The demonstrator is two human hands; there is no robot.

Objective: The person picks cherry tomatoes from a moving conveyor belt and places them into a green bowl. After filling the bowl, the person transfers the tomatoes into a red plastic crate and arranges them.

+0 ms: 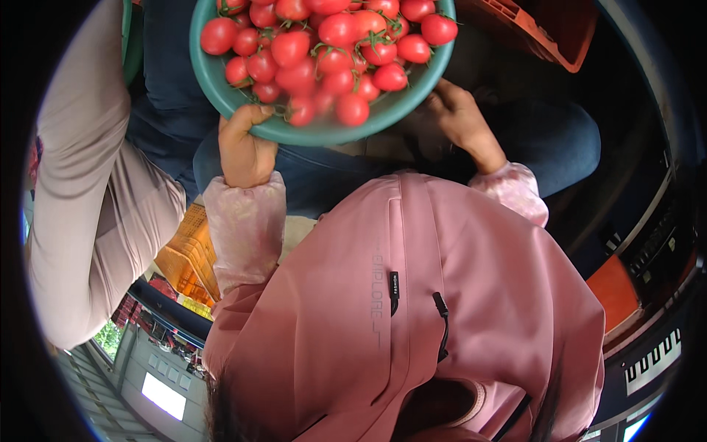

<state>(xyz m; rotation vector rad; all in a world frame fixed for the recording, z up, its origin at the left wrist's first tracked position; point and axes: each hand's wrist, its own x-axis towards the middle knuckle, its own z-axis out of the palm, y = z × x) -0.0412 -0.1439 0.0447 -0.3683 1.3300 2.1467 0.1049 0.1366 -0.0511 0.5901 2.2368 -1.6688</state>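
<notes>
A round green plastic basin full of red cherry tomatoes, many with green calyxes, is at the top of the head view, cut off by the frame edge. My left hand grips the basin's near left rim, thumb over the top edge. At the near right rim is my right hand, fingers curled in beside the basin's outer side. Its fingertips are partly in shadow, so whether they hold the basin is unclear. Below the basin are my legs in dark blue trousers.
Another person's leg in pale trousers is close on the left. An orange plastic crate stands at the upper right. A yellow-orange crate sits behind my left sleeve, and an orange surface shows at the right.
</notes>
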